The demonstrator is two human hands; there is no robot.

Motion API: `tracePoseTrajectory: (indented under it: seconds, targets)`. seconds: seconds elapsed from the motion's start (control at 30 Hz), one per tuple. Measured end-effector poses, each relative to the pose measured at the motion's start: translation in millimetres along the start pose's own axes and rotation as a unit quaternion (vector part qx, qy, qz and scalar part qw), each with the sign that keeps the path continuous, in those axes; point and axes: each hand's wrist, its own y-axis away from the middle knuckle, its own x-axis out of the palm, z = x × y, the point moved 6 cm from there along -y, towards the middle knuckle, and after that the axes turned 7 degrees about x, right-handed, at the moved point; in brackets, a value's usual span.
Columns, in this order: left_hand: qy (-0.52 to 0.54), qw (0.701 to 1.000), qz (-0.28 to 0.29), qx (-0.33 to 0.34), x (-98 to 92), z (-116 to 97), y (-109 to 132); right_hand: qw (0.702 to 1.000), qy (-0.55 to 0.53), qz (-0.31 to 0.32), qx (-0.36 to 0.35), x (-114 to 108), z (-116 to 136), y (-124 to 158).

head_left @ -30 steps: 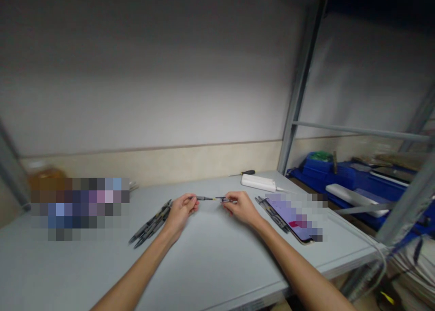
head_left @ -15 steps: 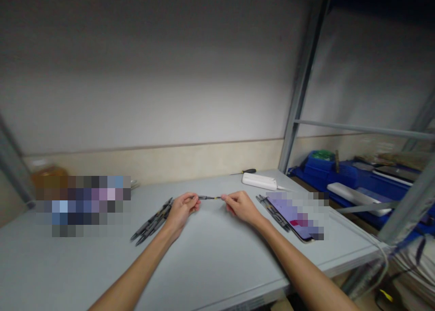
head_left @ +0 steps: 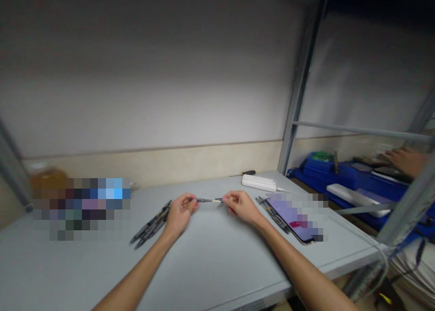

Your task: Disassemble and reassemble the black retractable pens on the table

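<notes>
Stretched level between both hands above the table is a slim grey pen (head_left: 205,201), with a small pale yellow part toward its right end. My left hand (head_left: 181,212) is closed on the pen's left end, thumb and fingers pinched. My right hand (head_left: 240,206) pinches at the right end, where a small dark piece shows by the fingertips; whether it is separate from the pen I cannot tell. Beside my left hand lies a bundle of grey pens (head_left: 151,225). A second group of pens (head_left: 274,216) lies right of my right hand, along a phone (head_left: 288,211).
A white power strip (head_left: 258,182) and a screwdriver (head_left: 249,172) lie at the back of the grey table (head_left: 204,265). Blurred-out items stand at the left. Beyond the metal post (head_left: 299,102), another person's hand (head_left: 406,160) is over a blue surface with blue bins (head_left: 317,162).
The pen is still between both hands, with a dark piece now showing at my right fingertips. Another person's hand has come into view at the right.
</notes>
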Motion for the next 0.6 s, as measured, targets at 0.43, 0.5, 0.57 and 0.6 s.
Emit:
tracePoseTrajectory:
  seconds: [0.43, 0.5, 0.57, 0.6]
  targets:
    - [-0.201, 0.967, 0.114, 0.104, 13.2, -25, 7, 0.993, -0.090, 0.027, 0.070, 2, -7, -2]
    - [-0.205, 0.963, 0.153, 0.090, 18.9, -22, 9, 0.994, -0.088, 0.029, 0.057, 3, -6, -2]
    - [-0.217, 0.954, 0.191, 0.076, 23.8, -18, 11, 0.995, -0.089, 0.031, 0.046, 3, -5, -2]
    - [-0.226, 0.950, 0.205, 0.071, 25.4, -17, 12, 0.995, -0.089, 0.031, 0.041, 3, -5, -2]
